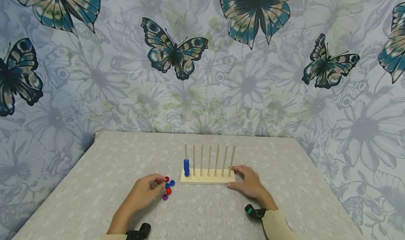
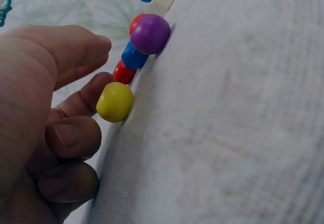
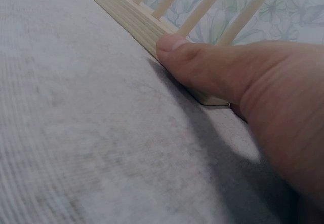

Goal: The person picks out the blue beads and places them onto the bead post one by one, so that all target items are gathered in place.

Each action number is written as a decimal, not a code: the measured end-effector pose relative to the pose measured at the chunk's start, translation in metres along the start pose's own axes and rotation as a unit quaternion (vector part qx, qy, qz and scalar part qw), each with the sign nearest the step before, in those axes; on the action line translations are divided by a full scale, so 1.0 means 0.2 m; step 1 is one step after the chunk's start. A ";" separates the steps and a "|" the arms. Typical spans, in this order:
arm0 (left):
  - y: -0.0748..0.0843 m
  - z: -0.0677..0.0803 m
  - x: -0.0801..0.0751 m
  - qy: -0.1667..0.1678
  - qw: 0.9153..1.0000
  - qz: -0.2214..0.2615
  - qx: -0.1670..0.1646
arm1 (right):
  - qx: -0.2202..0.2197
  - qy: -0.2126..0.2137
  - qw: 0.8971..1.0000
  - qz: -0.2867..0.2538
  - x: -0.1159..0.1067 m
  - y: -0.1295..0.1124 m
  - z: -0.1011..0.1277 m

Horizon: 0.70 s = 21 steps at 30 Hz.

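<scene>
A wooden peg stand [image 1: 207, 179] with several upright pegs stands on the table, and blue beads [image 1: 186, 168] are stacked on its leftmost peg. My right hand [image 1: 250, 182] grips the stand's right end; the thumb [image 3: 197, 64] lies along the front edge of the base, while the other fingers are largely hidden behind. Left of the stand, my left hand [image 1: 147, 192] hovers at a group of loose beads, thumb and forefinger apart, forefinger near a red bead [image 1: 167, 179]. Close by lie a purple bead [image 2: 151, 34], a yellow bead [image 2: 115, 102], blue beads [image 1: 172, 182] and another red bead [image 1: 168, 190].
A pale patterned cloth covers the table [image 1: 209, 219]. Behind it rises a wall covering [image 1: 202, 103] with flowers and butterflies. Each wrist wears a black device, one on the left [image 1: 139, 232] and one on the right [image 1: 254, 212].
</scene>
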<state>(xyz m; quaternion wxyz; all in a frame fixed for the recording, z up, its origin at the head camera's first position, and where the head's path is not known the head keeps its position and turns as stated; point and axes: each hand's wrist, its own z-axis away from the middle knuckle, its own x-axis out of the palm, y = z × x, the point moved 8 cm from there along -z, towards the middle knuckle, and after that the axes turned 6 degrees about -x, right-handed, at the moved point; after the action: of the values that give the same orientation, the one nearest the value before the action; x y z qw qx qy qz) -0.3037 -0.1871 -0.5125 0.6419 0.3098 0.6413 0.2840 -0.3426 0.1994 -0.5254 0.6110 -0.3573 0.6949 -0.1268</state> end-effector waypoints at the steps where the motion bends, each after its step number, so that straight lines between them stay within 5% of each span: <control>1: 0.00 0.00 0.00 -0.001 1.000 0.000 -0.001 | 0.000 0.000 1.000 -0.001 0.00 0.00 0.00; 21: 0.01 0.00 0.03 -0.010 1.000 -0.027 0.002 | -0.010 -0.001 1.000 0.002 0.00 0.00 0.00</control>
<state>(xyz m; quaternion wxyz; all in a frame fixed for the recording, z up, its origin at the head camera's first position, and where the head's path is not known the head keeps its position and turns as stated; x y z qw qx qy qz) -0.3036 -0.1820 -0.5145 0.6553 0.2961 0.6435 0.2623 -0.3424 0.1998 -0.5255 0.6083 -0.3617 0.6965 -0.1185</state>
